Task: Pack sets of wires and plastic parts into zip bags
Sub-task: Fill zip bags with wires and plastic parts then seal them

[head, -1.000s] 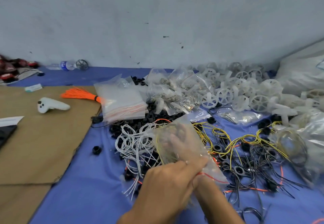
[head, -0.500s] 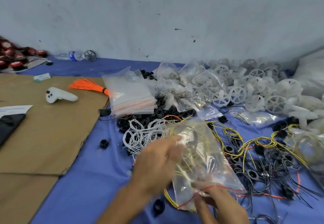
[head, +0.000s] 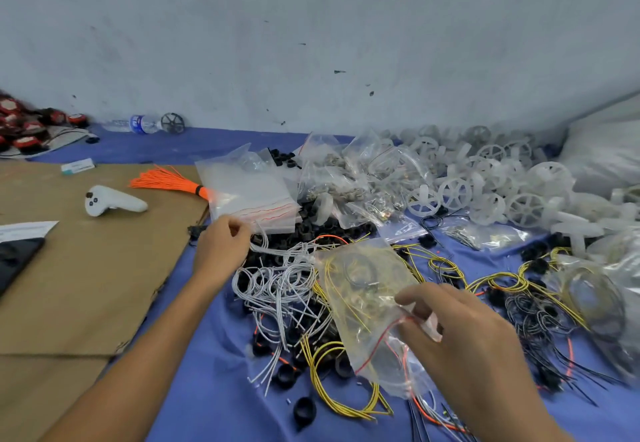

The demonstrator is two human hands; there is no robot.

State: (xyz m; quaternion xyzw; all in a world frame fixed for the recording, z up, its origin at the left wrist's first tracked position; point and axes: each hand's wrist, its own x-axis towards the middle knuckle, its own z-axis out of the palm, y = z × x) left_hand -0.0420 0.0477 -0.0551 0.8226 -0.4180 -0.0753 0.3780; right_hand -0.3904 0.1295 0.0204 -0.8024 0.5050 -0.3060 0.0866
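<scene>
My right hand (head: 460, 330) holds a clear zip bag (head: 367, 296) by its red-lined mouth; yellow wires and a dark ring show through the plastic. My left hand (head: 221, 244) reaches forward to the near edge of a stack of empty zip bags (head: 249, 192), fingers curled at that edge; whether they pinch a bag I cannot tell. A tangle of white wires (head: 280, 282) lies between my hands. Yellow wires (head: 485, 279), black wires (head: 540, 317) and black plastic rings (head: 304, 410) are scattered on the blue cloth (head: 207, 389).
White plastic wheels (head: 485, 182) pile up at the back right, with filled clear bags (head: 353, 178) beside them. Brown cardboard (head: 86, 268) on the left carries a white controller (head: 110, 201) and an orange wire bundle (head: 169, 182). A water bottle (head: 138, 124) lies by the wall.
My left hand let go of the filled bag and moved forward and left to the stack of empty bags. My right hand now holds the filled bag alone, lower and to the right.
</scene>
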